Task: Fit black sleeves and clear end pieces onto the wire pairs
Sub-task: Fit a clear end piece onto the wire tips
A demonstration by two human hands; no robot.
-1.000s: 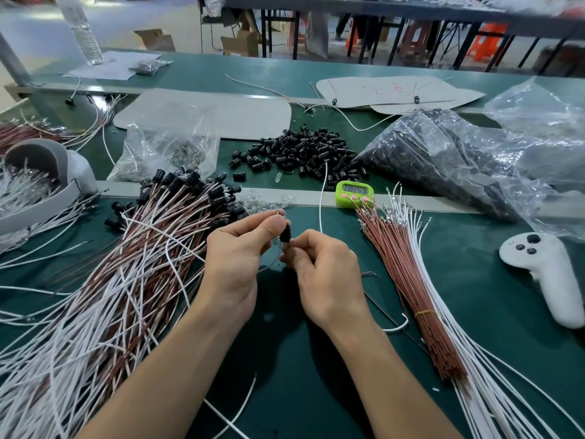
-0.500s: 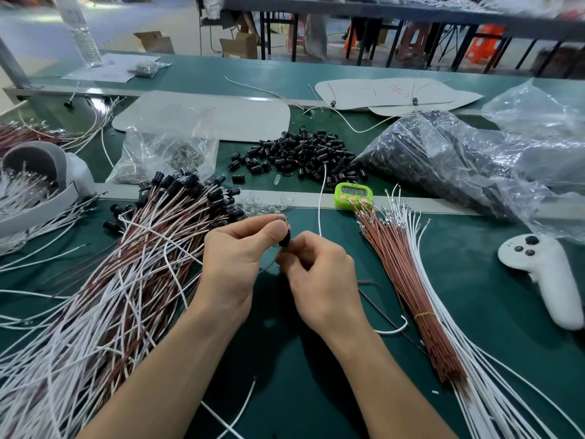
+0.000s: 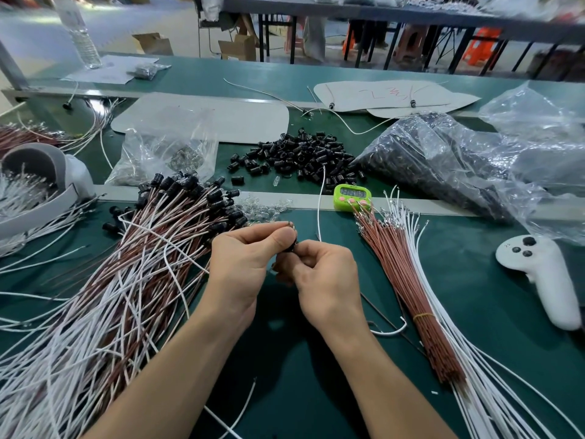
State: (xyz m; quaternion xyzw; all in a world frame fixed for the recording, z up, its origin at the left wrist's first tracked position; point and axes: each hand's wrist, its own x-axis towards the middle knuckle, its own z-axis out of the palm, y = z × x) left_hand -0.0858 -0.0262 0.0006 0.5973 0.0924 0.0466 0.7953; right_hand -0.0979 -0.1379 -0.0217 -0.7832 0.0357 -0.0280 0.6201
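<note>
Left hand (image 3: 243, 261) sits closer in than a second ago, its fingertips pinching the black sleeve (image 3: 293, 245), now mostly hidden. Right hand (image 3: 323, 274) grips the wire pair (image 3: 320, 210) just beneath.

Risk: the sleeve seats crooked or drops if either pinch slackens.

Finished pile (image 3: 126, 264) crowds the left wrist. Unfitted bundle (image 3: 408, 280) lies to the right, loose sleeves (image 3: 300, 156) beyond the green timer (image 3: 352, 198).
</note>
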